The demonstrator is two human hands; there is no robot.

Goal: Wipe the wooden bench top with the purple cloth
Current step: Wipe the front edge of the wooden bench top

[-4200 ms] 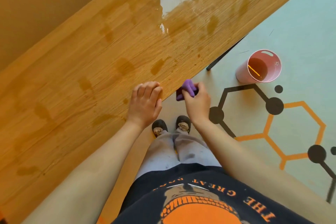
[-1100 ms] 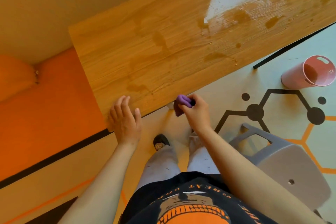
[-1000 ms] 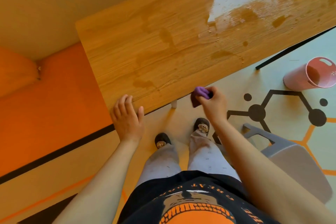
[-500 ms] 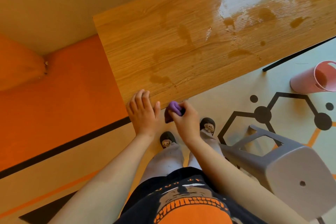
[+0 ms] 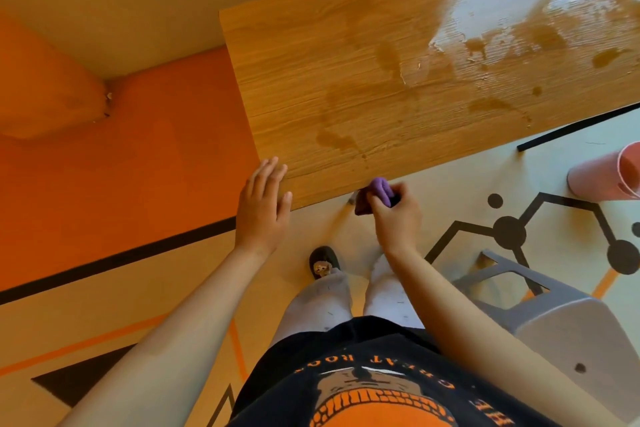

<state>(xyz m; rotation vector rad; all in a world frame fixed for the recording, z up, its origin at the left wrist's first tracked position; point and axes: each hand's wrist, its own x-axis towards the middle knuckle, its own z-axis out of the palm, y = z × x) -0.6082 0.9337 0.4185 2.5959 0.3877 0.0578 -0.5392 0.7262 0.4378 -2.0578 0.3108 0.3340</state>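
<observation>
Two hands: right hand [image 5: 394,218] pinches purple cloth [image 5: 379,189] at wooden bench top [image 5: 381,87] edge (wet patches); left hand [image 5: 263,208] spread.

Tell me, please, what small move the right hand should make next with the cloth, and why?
Probably bring the purple cloth onto the bench top and sweep across the damp stains: the right hand grips it bunched at the near edge, off the stains.
</observation>
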